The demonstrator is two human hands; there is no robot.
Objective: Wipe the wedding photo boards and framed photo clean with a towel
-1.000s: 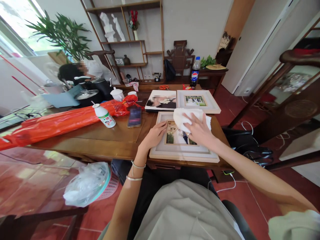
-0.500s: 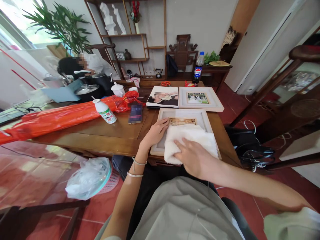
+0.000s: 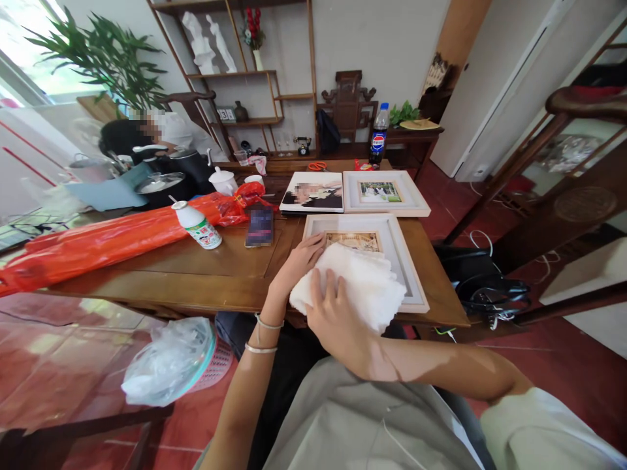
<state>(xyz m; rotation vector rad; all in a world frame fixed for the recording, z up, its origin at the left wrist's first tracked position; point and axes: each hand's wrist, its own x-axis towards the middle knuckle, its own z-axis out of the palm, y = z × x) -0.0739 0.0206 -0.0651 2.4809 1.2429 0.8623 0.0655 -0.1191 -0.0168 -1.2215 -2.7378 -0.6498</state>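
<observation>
Photo (image 3: 353,241) partly under white cloth (image 3: 368,284)

A single head-height view, forward and down across the wooden table (image 3: 235,267), its near edge close below

Left hand (image 3: 300,262) palm-down, right hand (image 3: 337,320) palm-down with fingers (image 3: 316,287) spread, right elbow (image 3: 514,382) bent.

Cloth (image 3: 353,287) on near frame (image 3: 410,264), both on table (image 3: 220,277); far frame (image 3: 382,191) behind, photo (image 3: 313,194) to its left; phone (image 3: 259,226) left of near frame; bottle (image 3: 196,225) left of phone.
</observation>
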